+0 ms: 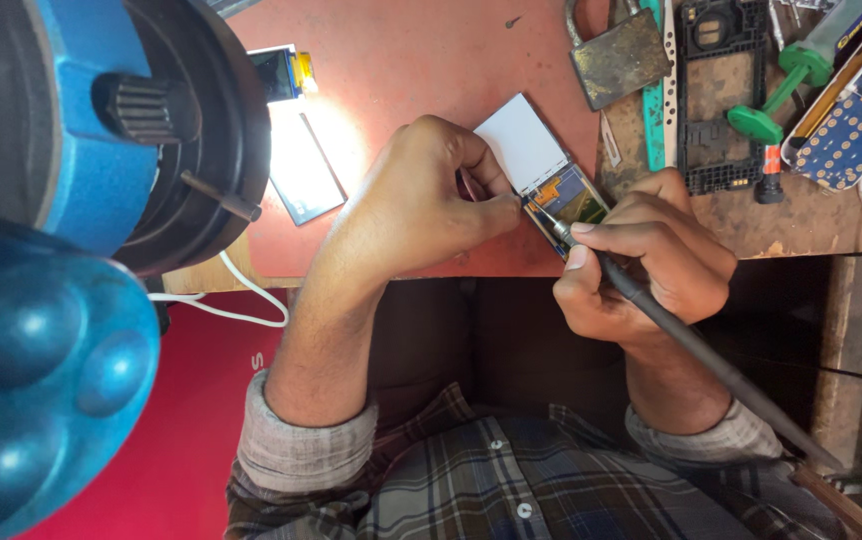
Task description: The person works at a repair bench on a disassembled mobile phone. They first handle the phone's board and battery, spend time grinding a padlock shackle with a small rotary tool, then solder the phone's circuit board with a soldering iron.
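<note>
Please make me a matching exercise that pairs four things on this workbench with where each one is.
Things:
1. soldering iron
2. padlock
3. small display module
4. green-handled tool

Places:
A. lying at the far right of the bench, next to the black phone frame
B. pinched by the left hand at its edge
C. gripped in the right hand, tip on the module
D. at the far edge of the bench, above the module

Pairs: 1-C, 2-D, 3-B, 4-A
</note>
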